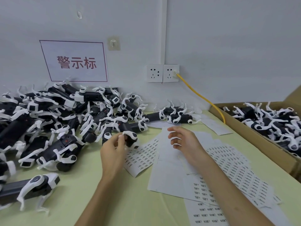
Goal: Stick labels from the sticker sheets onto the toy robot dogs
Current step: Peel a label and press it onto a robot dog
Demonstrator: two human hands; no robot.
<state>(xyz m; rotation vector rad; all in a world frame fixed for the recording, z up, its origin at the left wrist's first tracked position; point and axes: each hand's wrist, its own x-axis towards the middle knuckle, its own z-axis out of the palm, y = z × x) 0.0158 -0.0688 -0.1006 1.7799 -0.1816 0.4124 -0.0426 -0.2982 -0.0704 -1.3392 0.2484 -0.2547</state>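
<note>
Green table (pixel 114 201): left hand (pixel 112 152) grips toy dog (pixel 130 137).

Black-bodied toy robot dogs with white legs lay heaped in a tangled pile (pixel 61 118) at the left of the pale green table, against the wall. One dog (pixel 130 139) at the pile's near edge was gripped between fingertips. Another dog (pixel 31 188) lay on its side alone at the near left. More dogs (pixel 268 124) filled a cardboard box at the right. White sticker sheets (pixel 228 173) printed with rows of small dark labels lay overlapping and flat across the table's centre and right.
</note>
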